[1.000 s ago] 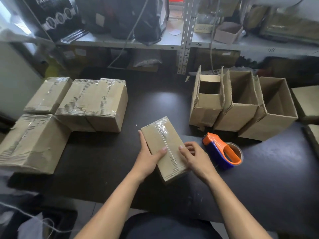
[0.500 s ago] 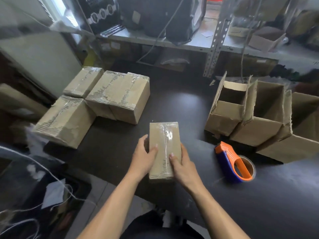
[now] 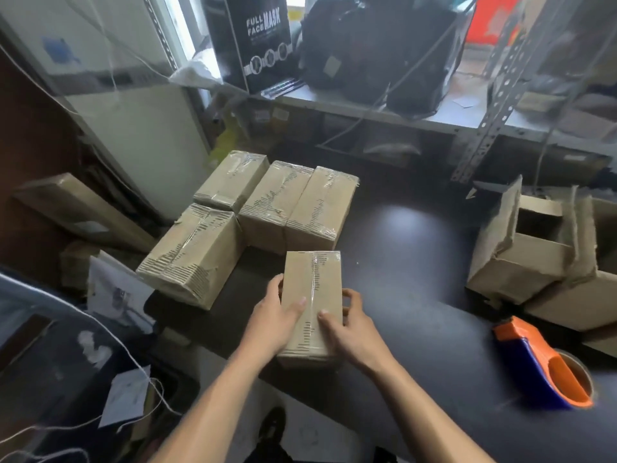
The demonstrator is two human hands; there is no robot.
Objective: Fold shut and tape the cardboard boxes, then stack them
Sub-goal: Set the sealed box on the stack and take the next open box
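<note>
Left hand (image 3: 277, 320) grips the left side of a taped cardboard box (image 3: 312, 295), thumb lying across the top face, fingers wrapped round the side. Right hand (image 3: 350, 329) holds the opposite side the same way, thumb on top near the tape seam. That box sits on the dark table (image 3: 417, 262) near its front edge, long axis pointing away from the person. At far left, one larger sealed box (image 3: 193, 259) lies tilted at the table's left corner. Behind it, three more sealed boxes (image 3: 280, 200) stand side by side, the rightmost one just beyond the held box's far end; touching or not, cannot tell. Clear tape with dark dashes runs over all of them. At right, open boxes (image 3: 534, 252) with raised flaps crowd the table edge. An orange-and-blue tape dispenser (image 3: 547, 365) rests on the table near the front right, apart from both hands.
</note>
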